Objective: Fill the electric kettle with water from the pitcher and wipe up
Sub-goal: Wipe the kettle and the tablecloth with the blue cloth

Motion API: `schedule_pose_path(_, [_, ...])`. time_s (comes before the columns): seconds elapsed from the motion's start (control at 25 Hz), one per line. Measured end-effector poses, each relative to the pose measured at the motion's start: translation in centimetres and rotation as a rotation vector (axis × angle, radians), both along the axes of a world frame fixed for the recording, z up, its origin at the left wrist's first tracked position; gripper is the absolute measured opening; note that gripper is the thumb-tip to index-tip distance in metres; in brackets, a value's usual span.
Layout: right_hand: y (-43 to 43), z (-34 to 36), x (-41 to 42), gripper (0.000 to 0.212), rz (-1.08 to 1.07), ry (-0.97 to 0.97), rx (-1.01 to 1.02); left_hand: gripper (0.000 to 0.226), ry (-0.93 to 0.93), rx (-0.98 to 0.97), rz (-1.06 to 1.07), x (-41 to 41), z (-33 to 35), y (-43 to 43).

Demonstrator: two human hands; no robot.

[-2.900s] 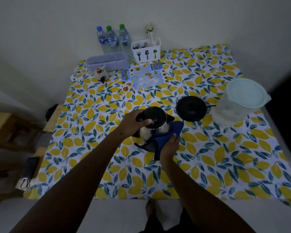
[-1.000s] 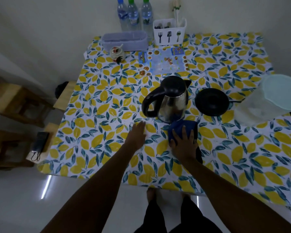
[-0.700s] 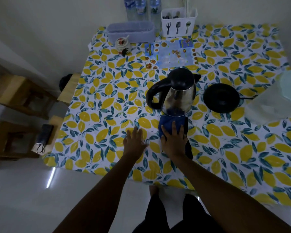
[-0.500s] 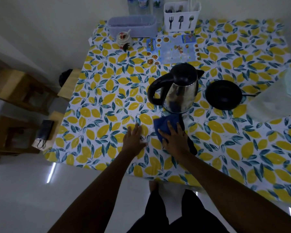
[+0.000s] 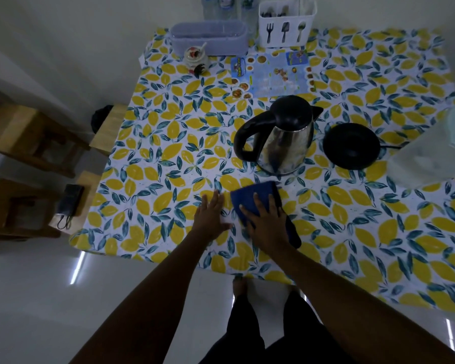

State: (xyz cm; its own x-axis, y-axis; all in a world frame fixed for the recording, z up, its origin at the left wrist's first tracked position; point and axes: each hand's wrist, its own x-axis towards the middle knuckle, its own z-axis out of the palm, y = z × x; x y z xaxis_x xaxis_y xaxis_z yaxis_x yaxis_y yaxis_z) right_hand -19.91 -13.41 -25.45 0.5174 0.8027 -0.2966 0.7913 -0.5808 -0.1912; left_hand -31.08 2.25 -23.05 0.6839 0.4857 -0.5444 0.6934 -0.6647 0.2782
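Observation:
The steel electric kettle with a black lid and handle stands upright on the lemon-print tablecloth, to the left of its round black base. The translucent pitcher with a pale green lid is cut off at the right edge. In front of the kettle lies a blue cloth. My right hand presses flat on that cloth, fingers spread. My left hand rests flat on the table beside it, holding nothing.
At the back of the table are a lilac tray, a small jar, a white cutlery holder, water bottles and a blue leaflet. Wooden stools stand to the left.
My left hand let go of the kettle, which now stands on the table. My right hand has drawn the blue cloth from the kettle's foot towards me and slightly left.

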Motion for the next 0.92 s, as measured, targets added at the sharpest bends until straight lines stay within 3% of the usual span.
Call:
schedule_pose_path(0.16, [-4.2,0.0,1.8,0.055,0.169,-0.040,0.059,0.101,-0.004,-0.015,0.006,0.0,0.1,0.1])
schedule_pose_path(0.4, [0.6,0.5,4.5,0.053,-0.239,0.025,0.023,0.102,0.006,-0.025,-0.010,-0.1,-0.1,0.1])
schedule_pose_path(0.56, [-5.8,0.3,2.3,0.055,0.068,-0.015,0.045,0.099,0.023,0.004,-0.005,0.3,0.1,-0.3])
schedule_pose_path(0.64, [-9.4,0.3,3.7,0.056,0.103,0.003,0.038,0.096,0.045,0.012,-0.061,1.4,0.2,-1.5])
schedule_pose_path(0.8, [-8.3,0.8,9.6,0.053,-0.298,-0.029,-0.004,0.106,0.035,-0.026,-0.113,3.4,-0.3,-5.5])
schedule_pose_path(0.92, [-5.1,1.8,12.8,0.051,-0.508,0.075,0.013,0.110,0.041,0.013,-0.090,3.3,-0.8,-6.0])
